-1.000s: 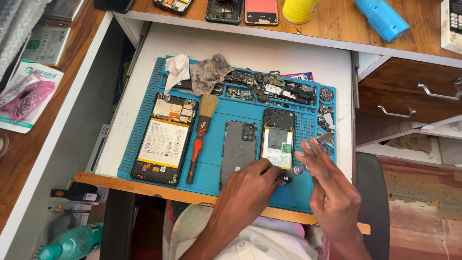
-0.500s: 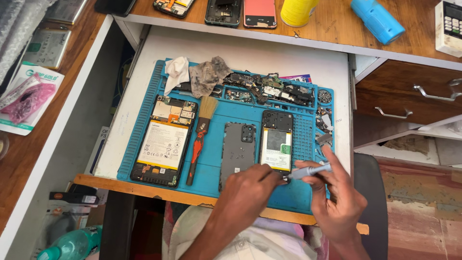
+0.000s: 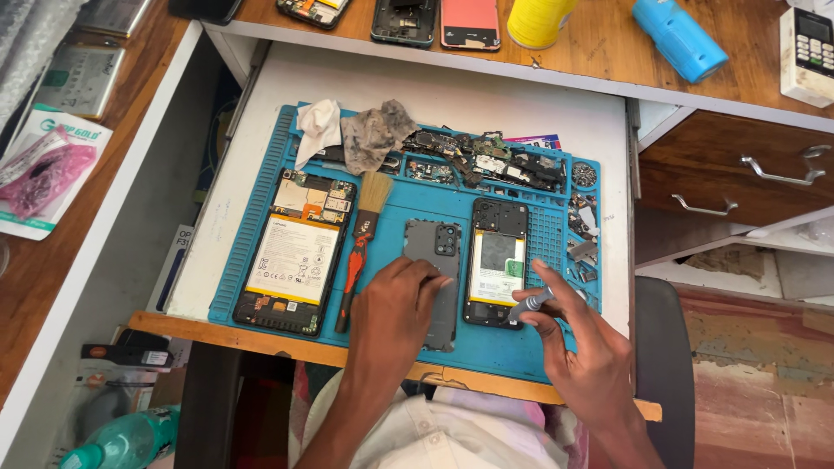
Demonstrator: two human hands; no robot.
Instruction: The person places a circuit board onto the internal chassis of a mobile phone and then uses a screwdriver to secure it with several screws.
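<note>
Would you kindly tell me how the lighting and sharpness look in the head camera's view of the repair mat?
In the head view, light is soft and even, with no harsh glare on the blue mat; the left hand on the grey back cover and the right hand holding the small tool look sharp; straight edges bow slightly toward the frame's borders.
</note>
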